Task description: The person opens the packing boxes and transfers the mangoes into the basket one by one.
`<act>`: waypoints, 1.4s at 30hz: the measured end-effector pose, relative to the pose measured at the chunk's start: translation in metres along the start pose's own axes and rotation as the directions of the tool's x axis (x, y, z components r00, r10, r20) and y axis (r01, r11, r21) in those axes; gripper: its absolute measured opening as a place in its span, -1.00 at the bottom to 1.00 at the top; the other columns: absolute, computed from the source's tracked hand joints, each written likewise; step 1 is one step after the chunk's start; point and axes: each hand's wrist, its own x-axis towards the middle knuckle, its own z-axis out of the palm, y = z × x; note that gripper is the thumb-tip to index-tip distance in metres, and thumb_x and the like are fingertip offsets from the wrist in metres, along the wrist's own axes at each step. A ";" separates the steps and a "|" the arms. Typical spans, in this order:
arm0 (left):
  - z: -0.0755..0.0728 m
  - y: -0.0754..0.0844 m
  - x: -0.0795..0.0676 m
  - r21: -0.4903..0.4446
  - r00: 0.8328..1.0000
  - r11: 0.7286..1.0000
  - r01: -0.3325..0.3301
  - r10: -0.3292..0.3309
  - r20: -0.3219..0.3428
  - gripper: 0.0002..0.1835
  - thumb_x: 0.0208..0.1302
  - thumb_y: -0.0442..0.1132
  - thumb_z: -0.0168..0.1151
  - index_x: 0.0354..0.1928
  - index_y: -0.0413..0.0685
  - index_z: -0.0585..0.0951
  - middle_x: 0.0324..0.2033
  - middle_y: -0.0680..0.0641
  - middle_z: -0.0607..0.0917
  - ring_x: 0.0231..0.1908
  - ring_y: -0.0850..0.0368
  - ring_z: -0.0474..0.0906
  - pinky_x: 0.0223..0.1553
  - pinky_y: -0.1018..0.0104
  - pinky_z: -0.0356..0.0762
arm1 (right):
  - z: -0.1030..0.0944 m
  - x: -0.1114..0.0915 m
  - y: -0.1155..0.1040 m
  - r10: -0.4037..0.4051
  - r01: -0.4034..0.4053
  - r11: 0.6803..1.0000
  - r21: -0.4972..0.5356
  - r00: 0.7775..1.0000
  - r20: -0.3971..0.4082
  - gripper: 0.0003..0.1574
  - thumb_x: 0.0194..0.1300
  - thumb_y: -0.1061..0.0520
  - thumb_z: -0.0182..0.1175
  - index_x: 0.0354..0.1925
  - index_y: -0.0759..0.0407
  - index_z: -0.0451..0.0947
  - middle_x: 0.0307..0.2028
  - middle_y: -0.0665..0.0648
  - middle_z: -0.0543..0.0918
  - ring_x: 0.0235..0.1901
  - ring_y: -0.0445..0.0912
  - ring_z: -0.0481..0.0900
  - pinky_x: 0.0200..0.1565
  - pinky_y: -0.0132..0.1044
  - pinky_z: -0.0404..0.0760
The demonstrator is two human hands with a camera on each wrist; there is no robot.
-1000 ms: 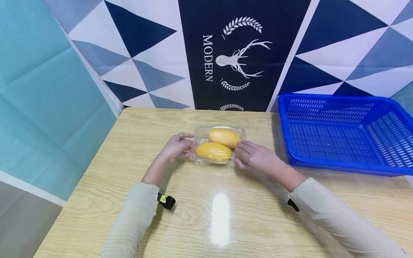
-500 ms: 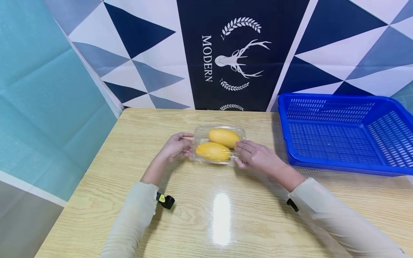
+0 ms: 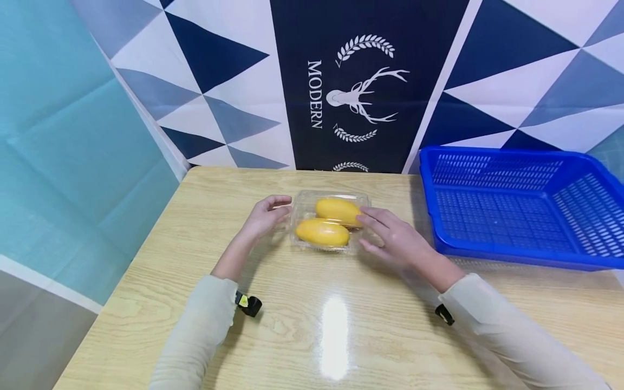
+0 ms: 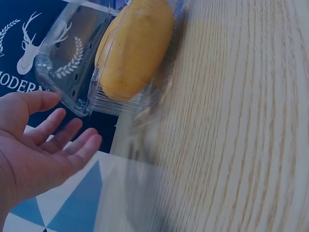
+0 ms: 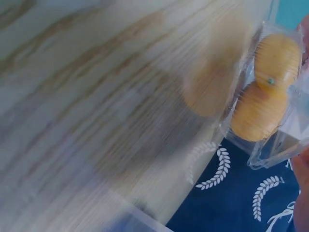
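A clear plastic clamshell box [image 3: 304, 206] on the table holds two yellow oval fruits that look like mangoes, one [image 3: 337, 210] behind the other [image 3: 322, 233]. In the left wrist view its lid [image 4: 58, 72] stands at an angle from the base, leaving a gap. My left hand [image 3: 265, 219] is beside the left end, its fingers relaxed and apart from the box in the left wrist view. At the right end, my right hand [image 3: 397, 238] has its fingers loosely extended, the fingertips right at the box's edge. Only part of that hand shows in the right wrist view.
A blue perforated plastic basket [image 3: 507, 216] stands at the right back of the wooden table [image 3: 273, 336]. A patterned cloth [image 3: 244, 65] with a deer print hangs behind the table's far edge. Teal cloth [image 3: 63, 151] is on the left.
My right hand's fingers have loosened and spread at the box's right end. My left fingers have drawn slightly off the left end. The box has stayed in place.
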 end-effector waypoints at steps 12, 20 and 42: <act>0.002 0.010 0.007 0.004 0.997 0.998 -0.065 0.065 -0.045 -0.65 0.43 -0.25 -0.08 0.13 -0.31 0.46 0.18 -0.24 0.47 0.24 -0.08 0.35 0.22 0.10 0.41 | -0.002 0.024 0.006 0.354 -0.305 0.916 0.261 0.920 -0.167 -0.64 0.11 0.38 0.22 -0.06 0.34 0.58 -0.06 0.29 0.64 -0.04 0.12 0.57 0.06 -0.20 0.52; 0.000 0.009 0.012 0.110 0.993 0.989 -0.095 0.101 -0.053 -0.62 0.36 -0.26 0.05 0.18 -0.22 0.45 0.17 -0.21 0.50 0.18 -0.07 0.42 0.20 0.12 0.42 | 0.005 0.039 0.015 0.639 -0.487 0.685 0.542 0.759 -0.125 -0.70 0.14 0.38 0.20 -0.11 0.43 0.58 -0.13 0.35 0.64 -0.22 -0.31 0.55 -0.07 -0.65 0.51; 0.011 0.010 0.047 -0.120 0.969 0.973 -0.199 0.177 -0.172 -0.66 0.33 -0.26 0.11 0.04 -0.36 0.51 -0.01 -0.32 0.58 -0.05 0.03 0.54 0.04 0.37 0.54 | 0.018 0.052 0.032 0.840 -0.587 0.406 0.700 0.542 -0.032 -0.72 0.22 0.29 0.18 -0.12 0.46 0.57 -0.04 0.39 0.62 -0.30 -0.43 0.57 -0.22 -0.69 0.51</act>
